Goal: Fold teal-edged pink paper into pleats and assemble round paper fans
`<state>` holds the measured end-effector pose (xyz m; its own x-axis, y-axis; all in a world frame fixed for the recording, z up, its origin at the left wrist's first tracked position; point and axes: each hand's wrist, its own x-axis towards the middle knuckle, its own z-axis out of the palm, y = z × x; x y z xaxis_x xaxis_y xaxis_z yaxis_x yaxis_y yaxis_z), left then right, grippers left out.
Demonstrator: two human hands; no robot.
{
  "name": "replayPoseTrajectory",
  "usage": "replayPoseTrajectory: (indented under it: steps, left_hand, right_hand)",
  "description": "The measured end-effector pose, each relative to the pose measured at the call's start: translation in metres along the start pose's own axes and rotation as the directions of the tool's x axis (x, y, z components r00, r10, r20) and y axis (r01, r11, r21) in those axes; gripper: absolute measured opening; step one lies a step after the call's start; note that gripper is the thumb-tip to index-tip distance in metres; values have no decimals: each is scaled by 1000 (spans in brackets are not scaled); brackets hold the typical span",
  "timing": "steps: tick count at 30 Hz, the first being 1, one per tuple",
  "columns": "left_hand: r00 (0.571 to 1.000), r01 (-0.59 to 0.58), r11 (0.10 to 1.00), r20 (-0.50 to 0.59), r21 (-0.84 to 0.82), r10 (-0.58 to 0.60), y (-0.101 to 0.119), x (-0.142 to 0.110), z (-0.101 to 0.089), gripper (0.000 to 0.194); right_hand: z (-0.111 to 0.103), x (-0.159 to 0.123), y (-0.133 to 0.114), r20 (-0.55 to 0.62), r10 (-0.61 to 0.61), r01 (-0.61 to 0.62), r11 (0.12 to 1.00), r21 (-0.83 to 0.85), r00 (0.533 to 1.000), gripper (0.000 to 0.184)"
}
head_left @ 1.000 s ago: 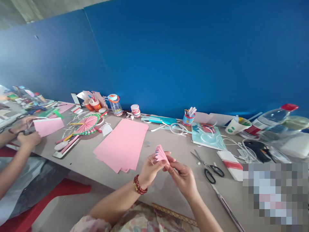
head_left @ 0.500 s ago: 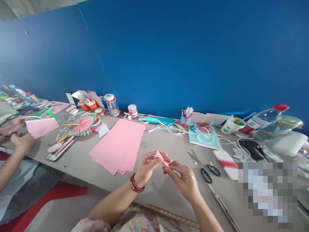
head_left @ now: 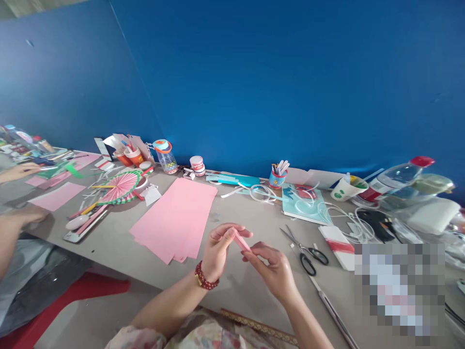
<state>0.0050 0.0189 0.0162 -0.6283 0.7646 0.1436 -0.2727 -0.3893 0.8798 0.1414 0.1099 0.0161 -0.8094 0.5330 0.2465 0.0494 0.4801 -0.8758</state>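
Note:
Between my two hands is a narrow strip of folded pink paper [head_left: 241, 241], held slanted above the table. My left hand [head_left: 219, 249], with a red bead bracelet at its wrist, pinches the upper left end. The lower right end is gripped by the thumb and fingers of my right hand [head_left: 271, 266]. Left of my hands lies a stack of pink paper sheets [head_left: 178, 218]. On the right are black-handled scissors [head_left: 308, 254], with their blades a little apart, and a long thin knife-like tool [head_left: 334, 310] below them.
A pink and green pleated paper fan [head_left: 121, 186] lies on the left. Behind it stand orange paper cups [head_left: 133, 157] and a clear jar [head_left: 166, 157]. A plastic bottle [head_left: 395, 177] leans at the right, near white cords [head_left: 348, 223]. Another person's hand [head_left: 34, 216] rests at far left.
The folded pink paper is pressed into a tighter, flatter strip where its pleats fanned out at the upper end. The person at left has let go of a pink sheet, which now lies flat.

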Motion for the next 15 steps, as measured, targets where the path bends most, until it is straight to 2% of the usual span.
replayPoseTrajectory:
  steps: [1,3,5,7,12,15]
  left_hand:
    - [1000,13,1000,18,-23,-13,0,1,0,24]
    - [991,59,996,123,-73,-50,-1,1,0,35]
    - [961,122,989,259,-81,-98,-1,2,-2,55]
    - [932,160,985,340,-70,-127,1,1,-4,70]
    - [924,146,987,364,-61,-114,3,-1,-6,86]
    - [905,219,976,373,-1,-203,-1,-3,-6,70]
  right_hand:
    - [0,1,0,-7,1,-1,1000,2,1000,32]
    - [-2,1,-1,-19,3,-2,1000,5,1000,33]
    - [-5,1,-1,-24,4,-4,1000,6,1000,33]
    - [-7,0,-1,-29,15,-15,1000,4,999,34]
    - [-8,-3,1,-60,33,-33,999,-4,998,34]
    - [-6,-3,3,-83,15,-14,1000,20,996,33]
